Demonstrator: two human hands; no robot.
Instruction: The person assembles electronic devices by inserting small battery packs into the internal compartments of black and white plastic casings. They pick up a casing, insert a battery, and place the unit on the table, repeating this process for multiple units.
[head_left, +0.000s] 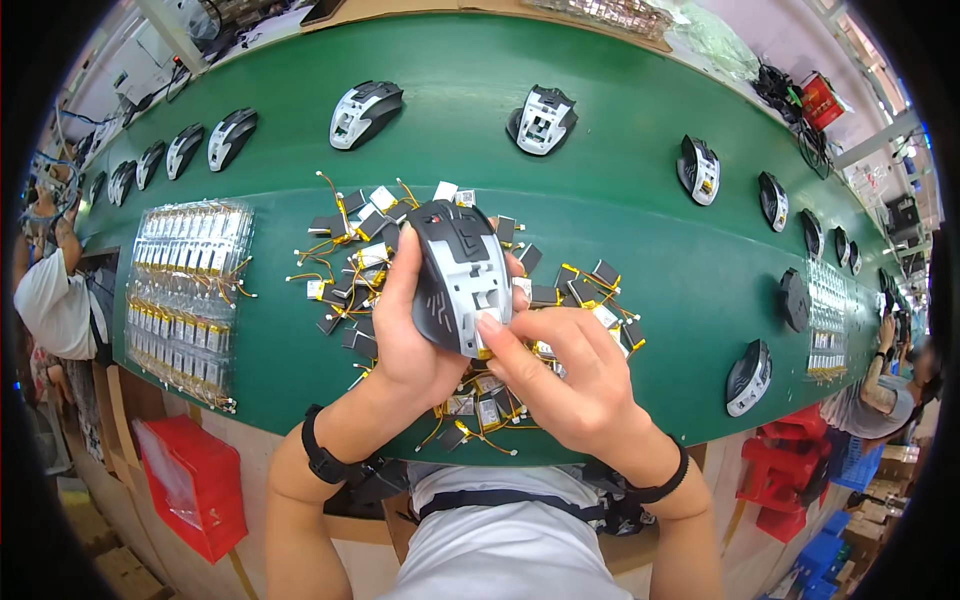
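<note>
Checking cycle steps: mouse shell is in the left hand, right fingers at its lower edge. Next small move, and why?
Probably press the right hand's fingertips inward at the lower edge of the mouse shell. The left hand already grips the shell underside-up, and a yellow-wired part sits just under those fingertips, seemingly going in. Whether it is seated cannot be told.

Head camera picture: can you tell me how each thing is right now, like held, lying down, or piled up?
Mouse shell: held above the belt, underside facing up.
Left hand: gripping the shell's side.
Right hand: fingertips pressing the shell's lower edge.
Small wired batteries: loose in a heap on the belt.
Battery tray: lying flat, filled in rows.
Other mouse shells: lying spaced out along the green belt.
Red bin: hanging beside the belt.
</note>
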